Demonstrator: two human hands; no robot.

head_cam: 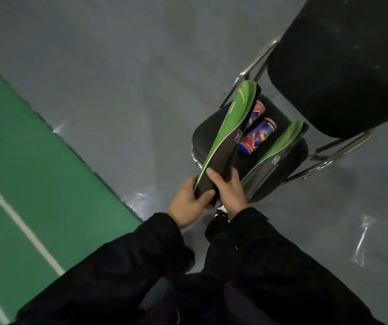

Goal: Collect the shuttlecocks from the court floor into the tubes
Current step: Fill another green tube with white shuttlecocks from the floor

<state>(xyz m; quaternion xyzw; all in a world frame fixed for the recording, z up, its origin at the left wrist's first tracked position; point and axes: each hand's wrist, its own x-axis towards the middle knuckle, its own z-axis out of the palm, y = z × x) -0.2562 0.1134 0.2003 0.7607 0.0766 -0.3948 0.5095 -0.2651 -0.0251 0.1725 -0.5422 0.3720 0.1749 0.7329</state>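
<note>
A person in dark sleeves stands over a black folding chair (211, 127) at the edge of a badminton court, looking down at their own hands. Both hands grip the near end of a long green-and-black shuttlecock tube (225, 139), which slants away from them so its far end hangs over the chair seat. The left hand (188, 205) cups the tube's end from the left, thumb laid across it. The right hand (228, 188) wraps the same end from the right, fingers curled over the top. That two-handed hold at the very end looks like someone working a cap or steadying the tube, though the cap itself is hidden under the fingers.

A second matching green-and-black tube (279, 151) lies on the seat to the right, propped at a similar slant. Between the two, farther back on the seat, rest two shorter red-and-blue printed tubes (258, 132), side by side. The chair appears to serve as the collecting station, keeping the tubes off the floor and within reach.

No shuttlecocks can be made out on the grey floor (94, 78). A crumpled clear plastic wrapper (363, 240) lies on the floor to the right. The green court mat (24, 160) with a white line runs along the left.
</note>
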